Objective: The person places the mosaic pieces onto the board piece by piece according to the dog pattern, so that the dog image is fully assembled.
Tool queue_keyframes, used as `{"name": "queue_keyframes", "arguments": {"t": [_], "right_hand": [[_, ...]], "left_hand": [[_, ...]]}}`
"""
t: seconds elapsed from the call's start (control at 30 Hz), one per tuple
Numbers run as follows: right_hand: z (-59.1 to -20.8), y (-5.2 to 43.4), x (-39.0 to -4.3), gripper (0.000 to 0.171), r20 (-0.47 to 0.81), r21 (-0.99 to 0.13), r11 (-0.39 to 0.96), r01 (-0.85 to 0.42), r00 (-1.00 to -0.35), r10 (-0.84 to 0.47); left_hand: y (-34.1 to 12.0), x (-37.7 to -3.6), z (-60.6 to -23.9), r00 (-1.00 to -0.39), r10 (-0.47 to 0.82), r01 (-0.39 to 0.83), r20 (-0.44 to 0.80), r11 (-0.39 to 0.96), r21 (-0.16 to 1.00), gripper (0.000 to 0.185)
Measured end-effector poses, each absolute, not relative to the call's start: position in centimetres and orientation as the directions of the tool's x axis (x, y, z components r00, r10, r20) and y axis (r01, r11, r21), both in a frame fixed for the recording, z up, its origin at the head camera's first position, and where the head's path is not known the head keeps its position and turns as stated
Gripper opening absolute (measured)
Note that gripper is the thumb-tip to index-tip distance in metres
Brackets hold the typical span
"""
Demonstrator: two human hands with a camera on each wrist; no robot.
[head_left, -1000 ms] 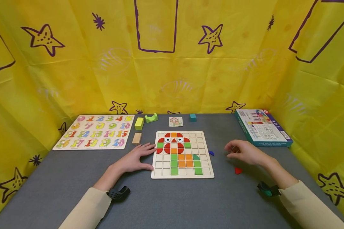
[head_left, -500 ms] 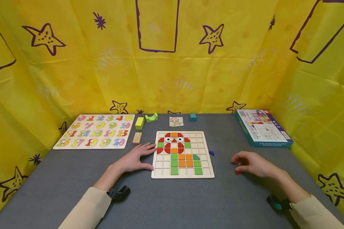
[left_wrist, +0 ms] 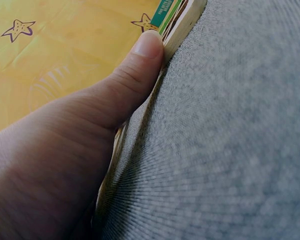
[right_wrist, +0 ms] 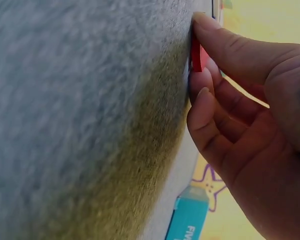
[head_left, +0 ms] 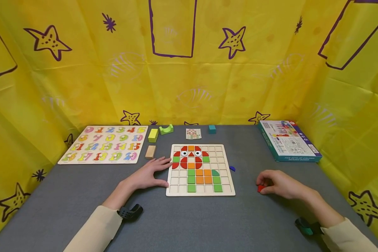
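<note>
Your right hand (head_left: 281,184) has dropped onto the red tile (head_left: 260,188), fingers now pinching it, while your left hand (head_left: 148,175) stays flat, steadying the wooden grid board (head_left: 228,191).

The head camera looks forward and down from above the grey table (head_left: 189,224), far enough to show both arms, the puzzle board (head_left: 200,170) and the yellow walls. The left wrist camera sits very low and close, looking along the thumb (left_wrist: 135,70) pressed on that board's edge (left_wrist: 182,25). The right wrist camera is just as close, facing the fingers (right_wrist: 225,47) on a small red piece (right_wrist: 196,54). All 3 views share the grey table.
</note>
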State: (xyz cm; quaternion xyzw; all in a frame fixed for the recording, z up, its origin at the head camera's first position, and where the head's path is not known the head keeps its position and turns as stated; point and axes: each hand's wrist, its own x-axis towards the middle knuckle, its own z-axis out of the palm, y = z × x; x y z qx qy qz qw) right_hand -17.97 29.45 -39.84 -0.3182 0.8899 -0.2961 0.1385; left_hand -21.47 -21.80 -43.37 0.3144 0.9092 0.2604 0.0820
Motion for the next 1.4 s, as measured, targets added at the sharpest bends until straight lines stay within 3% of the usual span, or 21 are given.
{"name": "queue_keyframes", "arguments": {"t": [0.2,0.5,1.1,1.4], "right_hand": [[-39.7,28.1,-18.4,0.015,-0.091,-0.655,0.613,-0.441,-0.76,-0.644],[-39.8,24.7,-20.0,0.013,-0.005,-0.667,0.545,-0.507,-0.729,-0.685],[-39.4,15.8,-24.9,0.012,0.002,-0.701,0.58,-0.416,-0.813,-0.582],[-39.7,13.4,-26.0,0.007,0.008,-0.636,0.593,-0.494,-0.772,-0.636]], "left_hand": [[-21.9,-21.5,-43.5,-0.784,0.621,0.535,0.02,0.659,0.528,0.089],[-21.8,-21.6,-43.6,-0.789,0.614,0.528,0.012,0.669,0.523,0.09],[-21.8,-21.6,-43.5,-0.788,0.615,0.529,0.013,0.667,0.524,0.09],[-21.7,-21.5,-43.5,-0.792,0.611,0.525,0.01,0.672,0.522,0.09]]}}
